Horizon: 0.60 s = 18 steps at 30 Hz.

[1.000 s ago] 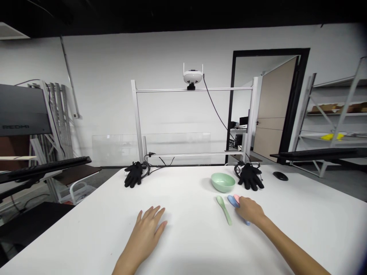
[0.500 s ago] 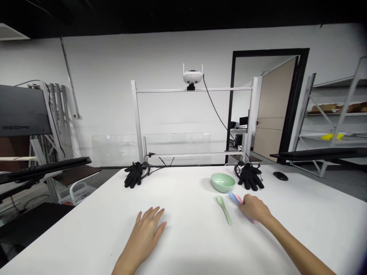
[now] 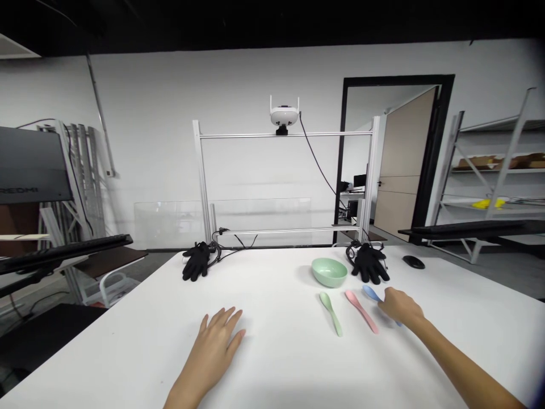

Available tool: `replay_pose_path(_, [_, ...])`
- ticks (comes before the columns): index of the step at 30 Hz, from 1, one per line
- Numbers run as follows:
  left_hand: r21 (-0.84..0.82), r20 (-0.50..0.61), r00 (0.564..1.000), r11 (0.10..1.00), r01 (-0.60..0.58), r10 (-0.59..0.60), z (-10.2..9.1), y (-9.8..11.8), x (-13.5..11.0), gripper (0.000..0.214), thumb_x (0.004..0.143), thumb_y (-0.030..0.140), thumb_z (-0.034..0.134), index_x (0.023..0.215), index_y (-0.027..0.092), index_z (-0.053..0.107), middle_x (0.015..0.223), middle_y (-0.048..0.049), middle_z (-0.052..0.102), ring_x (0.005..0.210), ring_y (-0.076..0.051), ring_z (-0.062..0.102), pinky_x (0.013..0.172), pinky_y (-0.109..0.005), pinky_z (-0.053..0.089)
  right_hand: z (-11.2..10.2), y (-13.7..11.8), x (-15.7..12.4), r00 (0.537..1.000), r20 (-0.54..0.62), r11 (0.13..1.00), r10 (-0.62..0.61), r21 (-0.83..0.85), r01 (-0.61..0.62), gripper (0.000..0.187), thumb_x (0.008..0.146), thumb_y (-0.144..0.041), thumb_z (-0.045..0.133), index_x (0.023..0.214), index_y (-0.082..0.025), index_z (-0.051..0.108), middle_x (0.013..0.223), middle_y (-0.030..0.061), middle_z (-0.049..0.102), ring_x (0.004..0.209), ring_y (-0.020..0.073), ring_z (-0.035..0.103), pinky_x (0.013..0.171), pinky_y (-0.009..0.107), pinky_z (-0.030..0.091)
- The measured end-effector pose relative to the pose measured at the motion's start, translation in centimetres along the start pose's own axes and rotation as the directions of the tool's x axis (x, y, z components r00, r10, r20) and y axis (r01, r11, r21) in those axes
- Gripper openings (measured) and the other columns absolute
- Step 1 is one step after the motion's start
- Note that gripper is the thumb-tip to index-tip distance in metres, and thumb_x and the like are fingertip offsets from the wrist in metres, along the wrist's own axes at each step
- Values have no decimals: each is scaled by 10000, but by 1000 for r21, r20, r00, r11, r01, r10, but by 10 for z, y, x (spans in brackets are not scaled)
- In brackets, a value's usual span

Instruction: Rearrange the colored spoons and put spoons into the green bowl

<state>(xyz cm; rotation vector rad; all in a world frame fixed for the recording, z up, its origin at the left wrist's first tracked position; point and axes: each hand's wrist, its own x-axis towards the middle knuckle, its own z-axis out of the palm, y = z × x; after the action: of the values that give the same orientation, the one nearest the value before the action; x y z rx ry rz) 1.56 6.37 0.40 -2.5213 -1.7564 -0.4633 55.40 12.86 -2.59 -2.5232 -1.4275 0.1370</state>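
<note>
My right hand (image 3: 400, 307) is closed around the middle of a blue spoon (image 3: 372, 293), whose bowl and handle tip stick out on either side. To its left a pink spoon (image 3: 361, 311) lies slanted on the white table (image 3: 272, 352). Farther left rests a green spoon (image 3: 331, 313), at a similar slant. Behind the spoons stands a green bowl (image 3: 329, 272); its inside shows nothing from this angle. My left hand (image 3: 219, 343) is open, fingers spread low over the table on the left, holding nothing.
Black gloves lie at the back of the table, one left (image 3: 197, 262) and one right (image 3: 369, 264), with cables. A black mouse (image 3: 413, 262) sits at the back right. A metal frame (image 3: 281, 136) carrying a white device (image 3: 284, 116) stands behind.
My right hand has moved right with the blue spoon, off the pink spoon, which now shows whole on the table. My left hand has stayed in place.
</note>
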Motion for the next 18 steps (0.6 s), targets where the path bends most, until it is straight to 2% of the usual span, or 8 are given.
replay_pose_path(7, [3, 6, 1000, 1000, 4, -4, -1, 0, 0, 533, 1042, 502, 373, 1488, 266, 547, 1555, -81, 536, 1472, -333, 432, 1210, -610, 296, 8, 8, 3, 1000, -14, 1000, 5, 1, -5, 110, 787, -254, 603, 859, -173, 617, 1003, 169, 709, 851, 297, 703, 646, 344, 477])
replay_pose_path(18, [18, 39, 999, 1000, 11, -12, -1, 1, -1, 555, 1049, 509, 344, 1511, 254, 517, 1579, -75, 508, 1490, -320, 406, 1226, -592, 274, 13, 9, 2, 999, 23, 1000, 25, -1, -25, 188, 798, -253, 581, 939, -150, 650, 1068, 196, 706, 898, 302, 703, 670, 360, 486])
